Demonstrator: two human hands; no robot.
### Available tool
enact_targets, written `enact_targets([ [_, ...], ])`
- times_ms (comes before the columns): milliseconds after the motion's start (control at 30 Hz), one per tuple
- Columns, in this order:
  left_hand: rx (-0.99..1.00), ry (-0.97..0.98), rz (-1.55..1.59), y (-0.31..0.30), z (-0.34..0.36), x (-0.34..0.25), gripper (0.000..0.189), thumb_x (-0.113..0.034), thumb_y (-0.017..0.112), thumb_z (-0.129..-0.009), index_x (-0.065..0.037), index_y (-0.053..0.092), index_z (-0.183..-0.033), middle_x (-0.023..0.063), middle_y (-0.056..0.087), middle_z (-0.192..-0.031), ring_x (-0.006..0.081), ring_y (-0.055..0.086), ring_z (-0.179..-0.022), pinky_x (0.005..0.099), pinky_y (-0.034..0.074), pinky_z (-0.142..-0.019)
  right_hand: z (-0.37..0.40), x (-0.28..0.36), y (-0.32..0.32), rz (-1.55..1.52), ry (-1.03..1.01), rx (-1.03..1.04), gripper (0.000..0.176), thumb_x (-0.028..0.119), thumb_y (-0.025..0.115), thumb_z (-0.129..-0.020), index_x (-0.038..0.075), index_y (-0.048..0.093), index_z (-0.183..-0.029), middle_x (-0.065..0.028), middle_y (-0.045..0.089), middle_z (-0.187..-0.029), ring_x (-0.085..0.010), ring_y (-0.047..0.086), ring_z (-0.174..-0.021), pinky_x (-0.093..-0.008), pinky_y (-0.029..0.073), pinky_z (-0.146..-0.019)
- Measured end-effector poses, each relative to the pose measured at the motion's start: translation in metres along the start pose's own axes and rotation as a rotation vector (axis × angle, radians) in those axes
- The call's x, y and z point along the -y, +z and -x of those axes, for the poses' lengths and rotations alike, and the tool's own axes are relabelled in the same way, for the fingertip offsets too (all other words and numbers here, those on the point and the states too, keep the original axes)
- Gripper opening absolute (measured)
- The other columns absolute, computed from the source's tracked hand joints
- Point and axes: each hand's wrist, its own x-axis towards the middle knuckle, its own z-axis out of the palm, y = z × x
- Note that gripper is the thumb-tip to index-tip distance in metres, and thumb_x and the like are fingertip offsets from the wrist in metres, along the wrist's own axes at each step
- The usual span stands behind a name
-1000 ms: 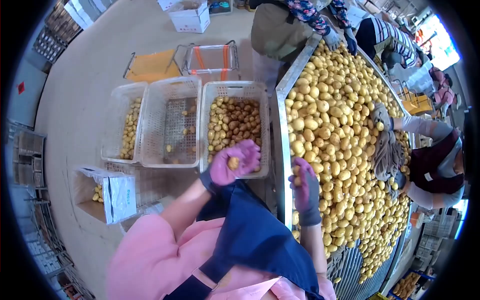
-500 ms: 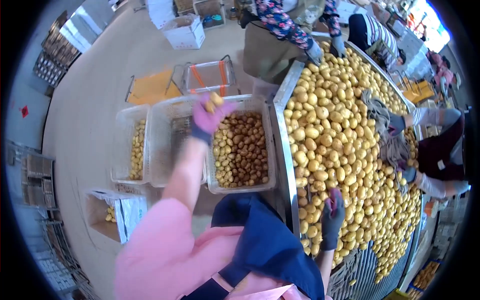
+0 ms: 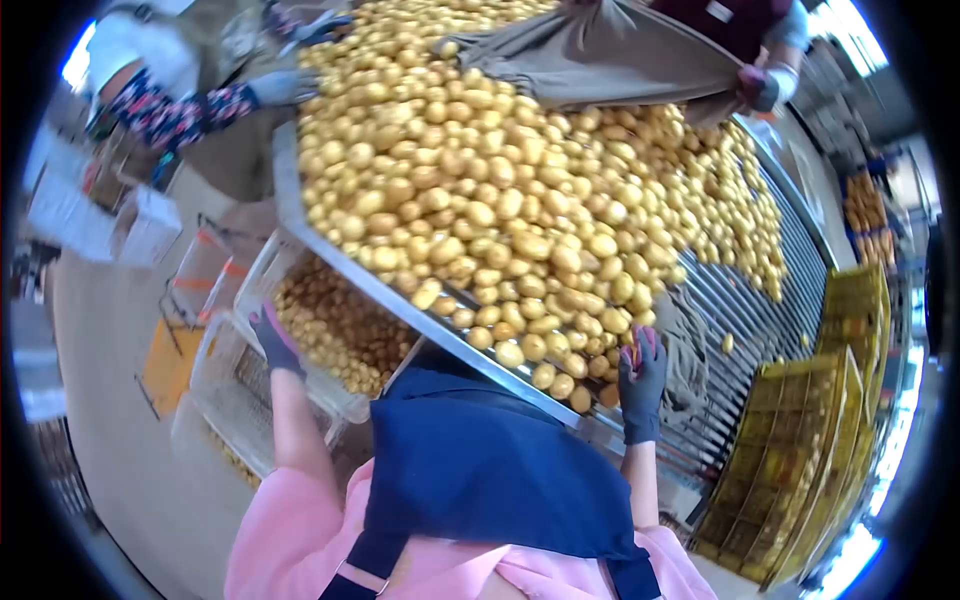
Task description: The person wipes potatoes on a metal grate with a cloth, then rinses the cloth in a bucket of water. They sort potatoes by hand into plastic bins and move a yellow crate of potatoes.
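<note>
My left hand (image 3: 274,340), in a grey glove with a pink palm side, is over the rim between two plastic crates. Its fingers are apart, and no potato shows in it. Beside it is a white crate (image 3: 345,402) holding many small potatoes (image 3: 345,325). My right hand (image 3: 641,385), gloved the same way, stands at the near edge of the heap of yellow potatoes (image 3: 480,190) on the metal sorting table (image 3: 390,290). Its fingers are loosely curved and apart, close to the nearest potatoes; part of its palm is hidden.
A grey cloth (image 3: 685,350) lies on the rollers (image 3: 740,310) right of my right hand. Yellow crates (image 3: 790,440) are stacked at the right. One co-worker's gloved hand (image 3: 285,88) is by the heap; another co-worker holds a large grey cloth (image 3: 610,55) over it.
My view has turned right toward the table. My left hand no longer shows the potatoes it held above the crates. The co-worker opposite has lifted and spread the grey cloth.
</note>
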Motion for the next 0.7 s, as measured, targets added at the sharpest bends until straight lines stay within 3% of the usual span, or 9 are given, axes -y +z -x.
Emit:
enact_targets([
  [67,0.181,0.343,-0.404,0.032,0.018,0.022,0.068,-0.031,0.053,-0.091,-0.001,0.020,-0.141,0.0197,0.031,-0.141,0.0312,0.039,-0.125,0.0350,0.029,-0.106,0.011,-0.034,0.001,0.087,0.017,-0.037,0.047,0.025,0.060,-0.085,0.009,0.050,-0.128,-0.0203,0.047,-0.129,-0.0381,0.038,-0.125,-0.0468,0.030,-0.103],
  [133,0.228,1.073,-1.183,0.072,0.067,0.030,0.061,-0.033,0.053,-0.090,0.001,0.032,-0.136,0.0215,0.035,-0.136,0.0358,0.033,-0.126,0.0502,0.022,-0.104,0.026,-0.051,0.000,0.381,0.230,-0.045,0.059,0.031,0.062,-0.083,0.012,0.042,-0.135,-0.0227,0.039,-0.136,-0.0424,0.027,-0.130,-0.0528,0.021,-0.106],
  [200,0.357,1.381,-1.218,0.117,0.116,0.038,0.064,-0.041,0.056,-0.085,-0.006,0.035,-0.135,0.0195,0.035,-0.136,0.0384,0.031,-0.126,0.0563,0.020,-0.102,0.034,-0.052,0.007,0.370,0.324,-0.019,0.063,0.033,0.063,-0.082,0.014,0.039,-0.137,-0.0235,0.034,-0.139,-0.0433,0.025,-0.131,-0.0545,0.020,-0.106],
  [267,0.728,1.188,-1.298,0.148,0.159,0.037,0.063,-0.045,0.052,-0.086,-0.010,0.037,-0.136,0.0169,0.031,-0.140,0.0384,0.023,-0.132,0.0544,0.014,-0.105,0.034,-0.029,0.014,0.416,0.396,0.040,0.062,0.040,0.056,-0.087,0.014,0.037,-0.139,-0.0226,0.032,-0.142,-0.0402,0.025,-0.133,-0.0547,0.015,-0.108],
  [300,0.772,1.269,-1.290,0.162,0.172,0.045,0.061,-0.043,0.053,-0.086,-0.010,0.039,-0.135,0.0166,0.033,-0.139,0.0384,0.025,-0.131,0.0536,0.017,-0.105,0.033,-0.022,0.020,0.408,0.402,0.043,0.062,0.040,0.056,-0.087,0.014,0.037,-0.139,-0.0226,0.032,-0.142,-0.0402,0.025,-0.133,-0.0547,0.015,-0.108],
  [433,1.051,1.217,-0.934,0.223,0.176,0.064,0.047,-0.028,0.055,-0.088,-0.010,0.046,-0.131,0.0163,0.043,-0.132,0.0362,0.039,-0.123,0.0463,0.032,-0.102,0.008,-0.003,0.036,0.064,-0.048,-0.132,0.047,0.015,0.058,-0.086,0.014,0.047,-0.131,-0.0169,0.041,-0.136,-0.0363,0.033,-0.129,-0.0468,0.027,-0.106],
  [500,1.018,1.201,-0.937,0.264,0.174,0.053,0.039,-0.018,0.054,-0.089,-0.009,0.051,-0.126,0.0152,0.052,-0.124,0.0324,0.050,-0.114,0.0399,0.041,-0.096,-0.029,0.018,0.026,-0.093,-0.219,-0.037,0.042,0.000,0.057,-0.081,0.011,0.055,-0.122,-0.0145,0.049,-0.128,-0.0359,0.042,-0.122,-0.0434,0.036,-0.102],
  [633,1.099,1.253,-1.378,0.328,0.154,0.060,0.032,-0.015,0.057,-0.084,-0.013,0.057,-0.116,0.0129,0.057,-0.116,0.0298,0.056,-0.103,0.0399,0.048,-0.084,-0.134,0.051,0.037,-0.152,-0.505,-0.030,0.026,-0.001,0.052,-0.078,0.007,0.060,-0.102,-0.0107,0.059,-0.107,-0.0289,0.056,-0.103,-0.0381,0.046,-0.087],
  [700,1.110,1.186,-1.528,0.343,0.165,0.050,0.031,-0.018,0.058,-0.083,-0.014,0.057,-0.114,0.0129,0.057,-0.111,0.0298,0.057,-0.100,0.0396,0.048,-0.082,-0.172,0.061,0.060,-0.088,-0.476,0.265,0.025,0.007,0.053,-0.081,0.011,0.064,-0.103,-0.0107,0.064,-0.101,-0.0286,0.061,-0.095,-0.0363,0.049,-0.081],
])
